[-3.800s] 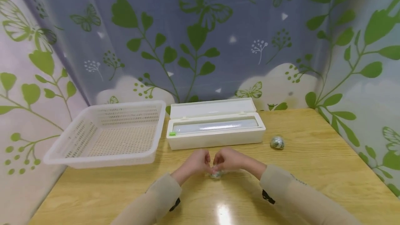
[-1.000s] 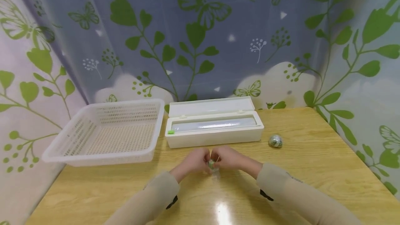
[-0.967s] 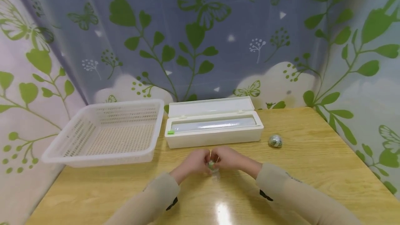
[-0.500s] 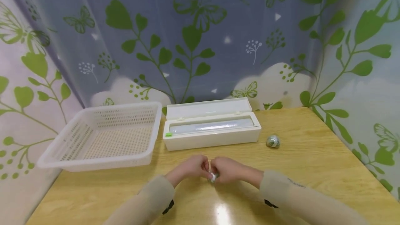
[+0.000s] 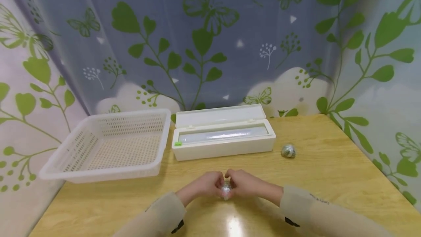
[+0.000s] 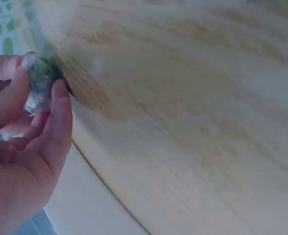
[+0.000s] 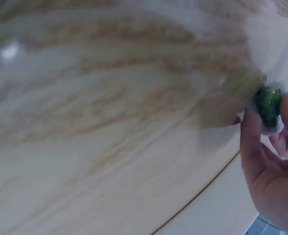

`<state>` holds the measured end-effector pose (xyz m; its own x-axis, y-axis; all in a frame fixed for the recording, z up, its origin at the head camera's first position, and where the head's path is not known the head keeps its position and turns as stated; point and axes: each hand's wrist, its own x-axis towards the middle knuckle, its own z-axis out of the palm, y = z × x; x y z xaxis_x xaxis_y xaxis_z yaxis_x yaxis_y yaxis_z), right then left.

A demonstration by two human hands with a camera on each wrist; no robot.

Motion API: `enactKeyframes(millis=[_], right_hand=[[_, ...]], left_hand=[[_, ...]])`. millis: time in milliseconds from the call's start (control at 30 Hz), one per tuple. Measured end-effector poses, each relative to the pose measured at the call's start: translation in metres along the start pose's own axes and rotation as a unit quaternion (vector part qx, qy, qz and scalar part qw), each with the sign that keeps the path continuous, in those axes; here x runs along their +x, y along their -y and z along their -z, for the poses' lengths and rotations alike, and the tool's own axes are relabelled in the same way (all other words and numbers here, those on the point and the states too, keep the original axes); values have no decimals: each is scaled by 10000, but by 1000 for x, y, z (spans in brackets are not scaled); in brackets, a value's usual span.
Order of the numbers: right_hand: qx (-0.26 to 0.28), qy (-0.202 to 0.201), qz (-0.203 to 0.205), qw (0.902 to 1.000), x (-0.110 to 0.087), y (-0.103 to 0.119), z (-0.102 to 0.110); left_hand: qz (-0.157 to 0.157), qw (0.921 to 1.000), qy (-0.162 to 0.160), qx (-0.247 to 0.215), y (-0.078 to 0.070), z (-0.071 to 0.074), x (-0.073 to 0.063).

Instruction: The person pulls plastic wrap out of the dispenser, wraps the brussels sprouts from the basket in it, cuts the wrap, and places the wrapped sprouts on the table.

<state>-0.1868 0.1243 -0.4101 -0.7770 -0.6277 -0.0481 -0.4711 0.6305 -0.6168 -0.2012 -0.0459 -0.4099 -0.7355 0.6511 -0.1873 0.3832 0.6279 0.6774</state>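
Note:
A small round green item wrapped in clear plastic film (image 5: 226,191) is between both hands, close over the table in the head view. My left hand (image 5: 208,184) pinches it from the left with thumb and fingers. From the right, my right hand (image 5: 246,183) grips the same bundle. Crinkled, shiny film covers the bundle (image 6: 40,83) in the left wrist view, with dark green showing through. In the right wrist view the wrapped green item (image 7: 268,105) shows between thumb and forefinger. What the green item is, I cannot tell.
Behind the hands stands a long white plastic wrap dispenser (image 5: 223,150), lid raised, a film roll (image 5: 227,134) inside and a green slider (image 5: 178,143) at its left end. A white perforated basket (image 5: 102,175) is at left. A second wrapped bundle (image 5: 288,151) lies at right.
Both hands have come slightly nearer the body with the bundle, and it has been turned between the fingers. The loose film trailing below it earlier now lies close around it.

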Motion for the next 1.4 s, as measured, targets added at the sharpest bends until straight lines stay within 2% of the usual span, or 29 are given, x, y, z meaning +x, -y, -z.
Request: enactKeyframes(millis=[167, 300, 367, 467, 567, 767, 900, 1000, 1100, 1233, 1333, 1400], right_hand=[[116, -153, 201, 9996, 2, -1, -2], [222, -247, 170, 9993, 3, 0, -5], [379, -265, -19, 9989, 2, 1, -6], [857, -401, -545, 9940, 2, 3, -5], [1525, -665, -1030, 9807, 5, 2, -1], [2601, -1180, -1502, 9465, 11, -1, 9], [3158, -1330, -1408, 9289, 15, -6, 11], [3396, -1418, -1365, 9197, 16, -8, 11], [3382, -1549, -1462, 9166, 16, -7, 11], [3495, -1733, -1558, 9075, 18, -5, 11], [3652, -1884, -1675, 8961, 20, -4, 9], [3579, -1979, -1769, 8952, 22, -4, 9]], left_hand=[[-52, 9999, 7, 101, -3, 1, -2], [130, 9999, 39, -57, -1, 0, -3], [181, 9996, 32, -213, 1, -1, -4], [224, 9978, -27, -624, 4, 2, -6], [331, 9913, -76, -1272, 7, 8, -6], [456, 9606, -283, -2726, 7, 16, 2], [491, 9473, -680, -3093, 8, 17, 6], [457, 9432, -894, -3167, 9, 17, 8], [381, 9488, -1021, -2965, 7, 17, 11], [160, 9674, -1239, -2204, 1, 16, 15], [23, 9739, -1432, -1762, -2, 14, 16], [4, 9739, -1535, -1669, -2, 13, 17]])
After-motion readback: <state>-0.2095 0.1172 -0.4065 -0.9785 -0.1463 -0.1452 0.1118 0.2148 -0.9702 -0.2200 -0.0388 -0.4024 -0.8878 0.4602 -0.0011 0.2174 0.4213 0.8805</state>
